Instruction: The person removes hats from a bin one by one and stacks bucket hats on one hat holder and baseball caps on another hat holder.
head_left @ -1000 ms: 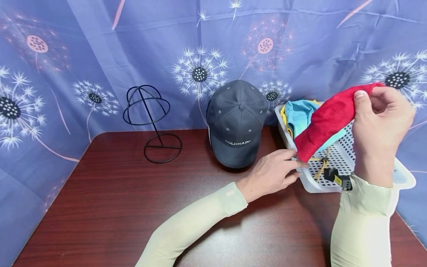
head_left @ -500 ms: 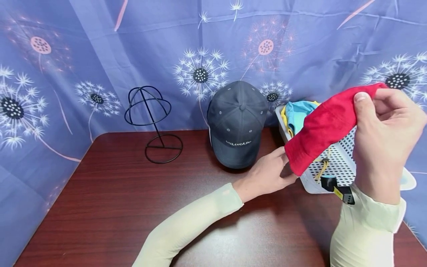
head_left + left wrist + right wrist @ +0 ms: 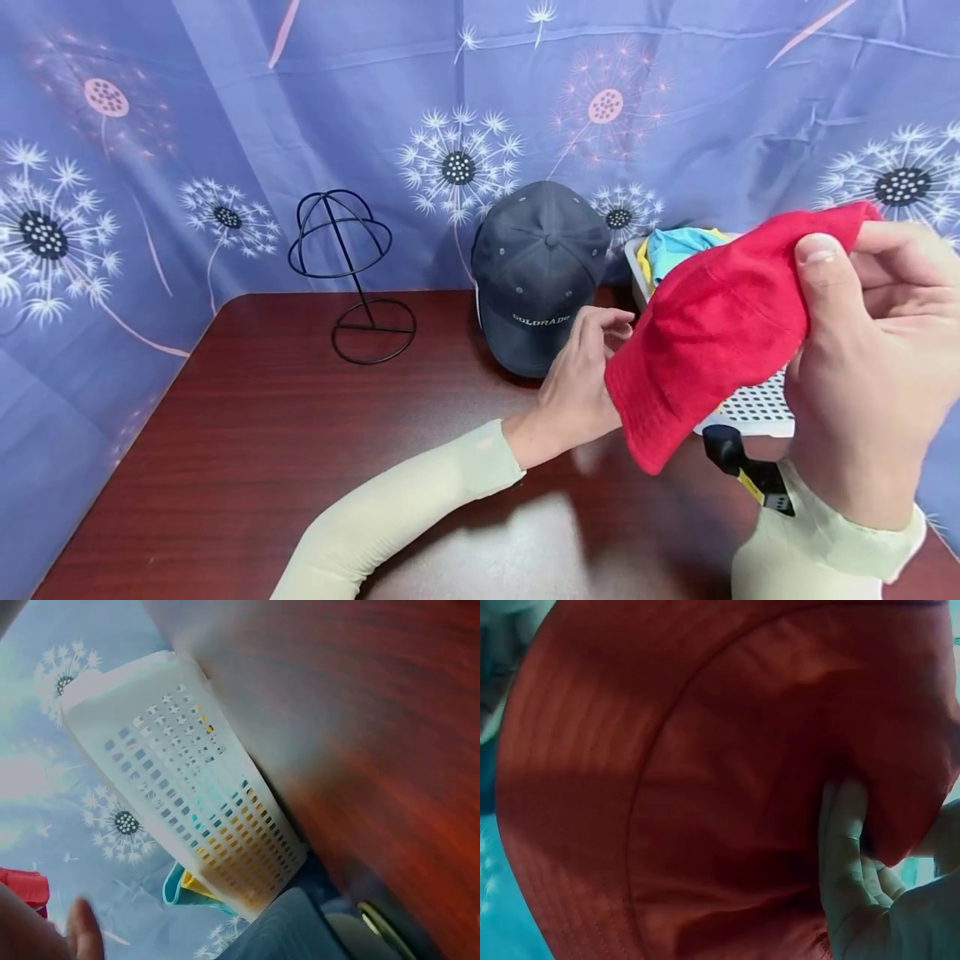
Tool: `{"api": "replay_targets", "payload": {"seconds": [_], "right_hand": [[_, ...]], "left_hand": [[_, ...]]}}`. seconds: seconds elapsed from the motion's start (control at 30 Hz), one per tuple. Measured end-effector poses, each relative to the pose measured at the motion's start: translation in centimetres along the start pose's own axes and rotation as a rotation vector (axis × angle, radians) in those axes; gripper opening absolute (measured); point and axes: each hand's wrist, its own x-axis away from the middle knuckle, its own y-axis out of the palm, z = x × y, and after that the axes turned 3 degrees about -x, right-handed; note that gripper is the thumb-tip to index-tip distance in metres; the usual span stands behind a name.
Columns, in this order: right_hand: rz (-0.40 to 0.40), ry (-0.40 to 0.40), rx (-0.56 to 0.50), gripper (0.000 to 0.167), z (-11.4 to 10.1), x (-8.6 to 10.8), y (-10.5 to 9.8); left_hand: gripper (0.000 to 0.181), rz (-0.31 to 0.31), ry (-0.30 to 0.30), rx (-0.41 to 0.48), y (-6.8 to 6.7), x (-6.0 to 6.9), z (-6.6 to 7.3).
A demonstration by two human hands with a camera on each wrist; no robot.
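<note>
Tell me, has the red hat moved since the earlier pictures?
Yes. Judged against the dark cap in the head view, the red hat has moved left and lower in the picture.

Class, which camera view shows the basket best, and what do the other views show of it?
The left wrist view: it shows nearly all of one perforated side of the basket. In the head view, the hat and right hand hide most of it. In the right wrist view, I cannot make it out.
</note>
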Motion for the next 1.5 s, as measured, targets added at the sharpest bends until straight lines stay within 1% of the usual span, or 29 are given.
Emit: {"api": "replay_targets", "payload": {"seconds": [0.07, 0.13, 0.23, 0.33, 0.47, 0.57, 0.67, 0.83, 0.9, 1.07, 1.17, 1.23, 1.3, 1.33, 1.37, 1.4, 1.47, 1.5], "right_hand": [[-0.019, -0.009, -0.018, 0.044, -0.1, 0.5, 0.4], [-0.043, -0.025, 0.002, 0.043, -0.2, 1.0, 1.0], [-0.067, -0.039, 0.02, 0.043, -0.3, 1.4, 1.8], [-0.072, -0.049, 0.015, 0.043, -0.4, 1.7, 2.4], [-0.064, -0.06, 0.008, 0.043, -0.3, 1.9, 2.6], [-0.05, -0.059, 0.012, 0.043, -0.2, 1.8, 2.5], [-0.038, -0.04, 0.007, 0.042, 0.0, 1.8, 2.4], [-0.048, 0.058, -0.05, 0.038, 0.6, 1.6, 2.5], [-0.062, 0.106, -0.082, 0.036, 0.8, 1.5, 2.5], [-0.097, 0.201, -0.174, 0.029, 1.3, 1.5, 2.3], [-0.115, 0.255, -0.252, 0.028, 1.5, 1.5, 1.9], [-0.146, 0.302, -0.307, 0.03, 1.6, 1.6, 1.6], [-0.216, 0.346, -0.345, 0.033, 1.7, 1.8, 1.4], [-0.257, 0.368, -0.342, 0.033, 1.7, 2.0, 1.3], [-0.302, 0.385, -0.328, 0.034, 1.7, 2.2, 1.3], [-0.344, 0.391, -0.291, 0.033, 1.6, 2.4, 1.3], [-0.435, 0.386, -0.203, 0.03, 1.4, 2.9, 1.3], [-0.481, 0.375, -0.16, 0.028, 1.3, 3.2, 1.4]], "left_hand": [[0.065, 0.094, 0.066, 0.019, -0.6, -0.1, 0.0], [0.058, 0.181, 0.132, 0.006, -1.2, -0.2, -0.1], [0.049, 0.282, 0.2, -0.002, -1.9, -0.4, -0.1], [0.041, 0.341, 0.245, -0.002, -2.4, -0.6, 0.0], [0.031, 0.39, 0.309, -0.034, -3.1, -0.6, 0.0], [0.028, 0.407, 0.339, -0.043, -3.6, -0.4, 0.0], [0.025, 0.41, 0.348, -0.033, -4.1, -0.1, 0.0], [0.024, 0.386, 0.338, -0.02, -5.2, 0.9, 0.2], [0.025, 0.371, 0.339, 0.002, -5.7, 1.2, 0.3], [0.024, 0.374, 0.378, 0.08, -7.2, 1.6, 1.3], [0.015, 0.397, 0.405, 0.109, -8.1, 1.7, 2.2], [0.008, 0.408, 0.411, 0.127, -8.5, 1.9, 2.8], [0.009, 0.41, 0.406, 0.159, -8.9, 2.2, 3.3], [0.01, 0.411, 0.396, 0.172, -9.1, 2.3, 3.5], [0.013, 0.412, 0.385, 0.187, -9.3, 2.5, 3.8], [0.017, 0.415, 0.372, 0.194, -9.4, 2.6, 4.0], [0.024, 0.412, 0.344, 0.223, -9.6, 2.9, 4.3], [0.023, 0.412, 0.327, 0.227, -9.8, 3.0, 4.6]]}}
